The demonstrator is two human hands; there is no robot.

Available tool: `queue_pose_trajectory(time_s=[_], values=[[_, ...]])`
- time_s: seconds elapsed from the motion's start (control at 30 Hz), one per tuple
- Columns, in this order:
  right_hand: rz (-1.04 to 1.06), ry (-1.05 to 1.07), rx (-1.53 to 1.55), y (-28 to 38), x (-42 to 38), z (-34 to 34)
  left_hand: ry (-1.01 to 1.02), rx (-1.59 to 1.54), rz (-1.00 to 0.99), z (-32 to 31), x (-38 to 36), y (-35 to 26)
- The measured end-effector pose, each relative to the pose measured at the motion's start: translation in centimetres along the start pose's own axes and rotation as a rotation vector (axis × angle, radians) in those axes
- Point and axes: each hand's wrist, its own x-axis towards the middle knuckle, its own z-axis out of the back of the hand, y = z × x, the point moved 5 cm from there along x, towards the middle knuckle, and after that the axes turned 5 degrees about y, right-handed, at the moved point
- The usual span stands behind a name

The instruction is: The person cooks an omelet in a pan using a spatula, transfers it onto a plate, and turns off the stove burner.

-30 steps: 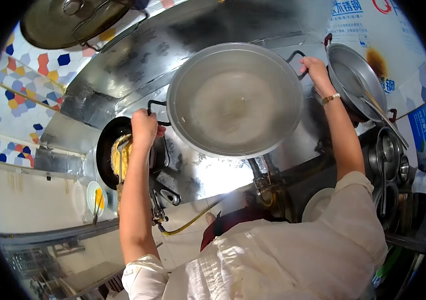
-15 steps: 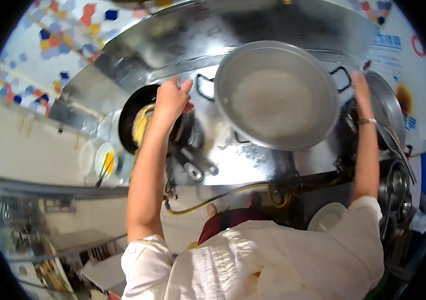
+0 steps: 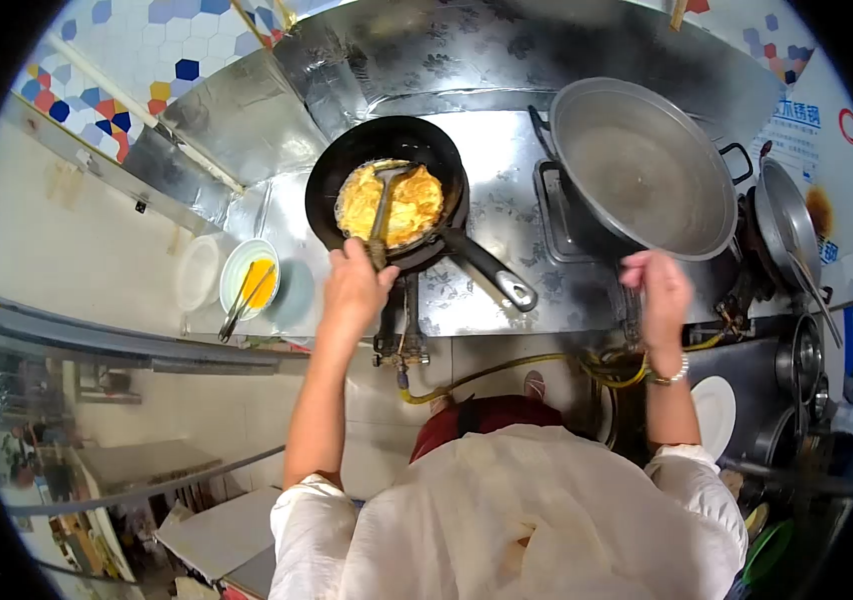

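A black frying pan (image 3: pixel 332 175) holds a yellow, partly browned egg (image 3: pixel 417 205). A metal spatula (image 3: pixel 384 205) rests its blade on the egg, its handle reaching the pan's near rim. My left hand (image 3: pixel 355 285) is at the near rim, its fingers closed around the end of the spatula handle. The pan's handle (image 3: pixel 487 265) points to the lower right, untouched. My right hand (image 3: pixel 659 290), slightly blurred, is just below the near side of a large grey pot (image 3: pixel 647 180), its fingers curled; what they hold, if anything, cannot be made out.
A bowl with yellow egg liquid (image 3: pixel 262 283) and chopsticks (image 3: pixel 237 305) stands on the left, near a round lid (image 3: pixel 201 272). Behind the pot's right side is a metal wok (image 3: pixel 787 210). Yellow hose (image 3: pixel 487 372) runs below the counter; a white plate (image 3: pixel 714 415) lies lower right.
My left hand has come down from above the pan to its near rim. My right hand has moved left and down from the pot's right handle. The camera view has shifted.
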Motion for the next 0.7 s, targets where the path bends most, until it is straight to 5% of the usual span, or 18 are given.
queue_pose_trajectory(time_s=[0.17,0.43,0.53,0.7], values=[[-0.056,0.045,0.001,0.4,-1.0,-9.8,0.078,-0.053,-0.101,-0.2,0.5,1.6],[-0.142,0.044,-0.162,-1.9,-2.1,-10.2,-0.133,-0.047,-0.257,2.2,-0.1,5.6],[-0.19,0.096,-0.261,-3.8,-1.4,-9.7,0.123,-1.156,-0.022,2.3,-2.2,7.6],[-0.203,0.227,-0.413,-7.3,1.3,-10.5,0.433,-1.832,0.092,-1.4,-2.0,8.7]])
